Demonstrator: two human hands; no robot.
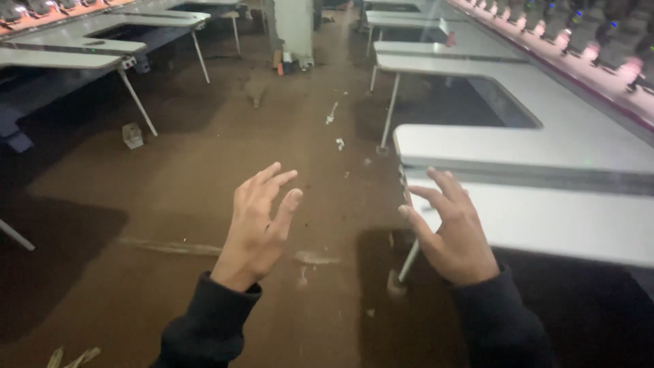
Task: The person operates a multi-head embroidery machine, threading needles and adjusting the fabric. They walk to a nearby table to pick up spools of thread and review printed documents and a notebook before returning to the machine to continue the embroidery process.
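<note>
Brown floor (204, 204) runs under both your hands, between rows of white tabletops. Your left hand (259, 228) is spread, fingers fanned, holding nothing, with only floor beneath it. Your right hand (453, 228) is spread too and empty, hovering just beside the rounded edge of the nearest tabletop (545, 218), which lies to its right; whether the fingertips touch that edge, I cannot tell. A thin metal leg (409, 262) slants down below that hand, propping the tabletop. Ahead of your left hand, scraps of litter (332, 112) dot the aisle.
</note>
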